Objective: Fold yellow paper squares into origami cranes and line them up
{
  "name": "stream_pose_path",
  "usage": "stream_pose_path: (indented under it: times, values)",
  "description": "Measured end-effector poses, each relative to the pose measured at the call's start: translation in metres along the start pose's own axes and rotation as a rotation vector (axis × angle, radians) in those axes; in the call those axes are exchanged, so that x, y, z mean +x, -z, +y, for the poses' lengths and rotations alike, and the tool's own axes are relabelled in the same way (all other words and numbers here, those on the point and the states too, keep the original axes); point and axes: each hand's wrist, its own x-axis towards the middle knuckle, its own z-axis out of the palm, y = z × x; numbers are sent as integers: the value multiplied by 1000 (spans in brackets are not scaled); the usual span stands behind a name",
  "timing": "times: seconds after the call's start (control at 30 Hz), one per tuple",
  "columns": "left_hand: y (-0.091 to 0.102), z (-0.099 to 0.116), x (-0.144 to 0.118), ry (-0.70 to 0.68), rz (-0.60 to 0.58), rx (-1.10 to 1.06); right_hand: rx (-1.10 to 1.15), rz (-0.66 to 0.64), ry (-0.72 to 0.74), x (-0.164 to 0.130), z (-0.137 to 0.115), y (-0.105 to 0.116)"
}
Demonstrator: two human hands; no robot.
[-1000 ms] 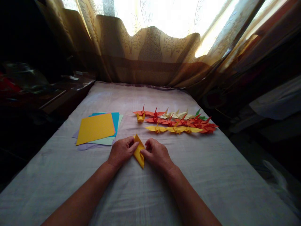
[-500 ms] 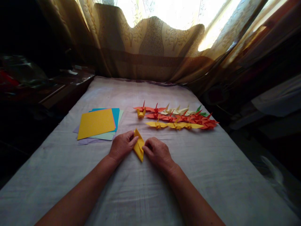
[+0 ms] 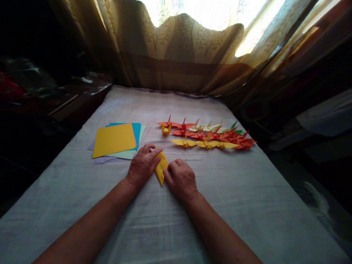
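A folded yellow paper piece (image 3: 161, 168), narrow and pointed, lies on the white cloth between my hands. My left hand (image 3: 143, 165) presses on its upper left edge, fingers reaching over its top. My right hand (image 3: 180, 179) pinches its right edge, partly covering it. Beyond them lie rows of folded paper cranes (image 3: 206, 136) in orange, red, yellow, cream and green. A stack of flat coloured sheets (image 3: 115, 141), yellow on top, sits to the left.
The white cloth-covered surface (image 3: 247, 205) runs back to a patterned curtain (image 3: 178, 55) under a bright window. Dark furniture with clutter (image 3: 55, 99) stands at the left, and dim shapes fill the right side.
My left fingers have slid up over the top of the yellow piece, hiding its upper point. My right hand has closed in on its right edge. The camera has tilted slightly.
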Motion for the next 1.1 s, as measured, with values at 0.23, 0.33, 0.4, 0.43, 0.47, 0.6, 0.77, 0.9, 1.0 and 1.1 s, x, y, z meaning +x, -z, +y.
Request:
stream_pose_path:
  times: [0.23, 0.33, 0.4, 0.43, 0.47, 0.6, 0.77, 0.9, 1.0, 1.1]
  values:
    - [7, -11, 0, -279, -294, 63, 8, 64, 42, -1, 4, -6]
    - [5, -17, -2, -227, -386, 47, 81, 92, 124, -5, 6, -6]
    - [4, -19, -2, -195, -423, 37, 156, 118, 197, -11, 7, -4]
    - [3, -20, -2, -184, -434, 33, 190, 132, 227, -15, 8, -4]
    - [3, -20, -2, -176, -441, 29, 216, 148, 252, -18, 8, -3]
    - [3, -20, -2, -166, -449, 8, 205, 196, 311, -28, 11, -5]
    - [3, -21, -3, -155, -450, 8, 147, 188, 381, -30, 13, -9]
    - [4, -19, -3, -152, -452, 2, 137, 188, 415, -30, 14, -9]
    - [2, -20, -4, -163, -433, 9, 142, 169, 442, -30, 13, -9]
    - [1, -21, -5, -169, -418, 18, 130, 140, 441, -31, 13, -9]
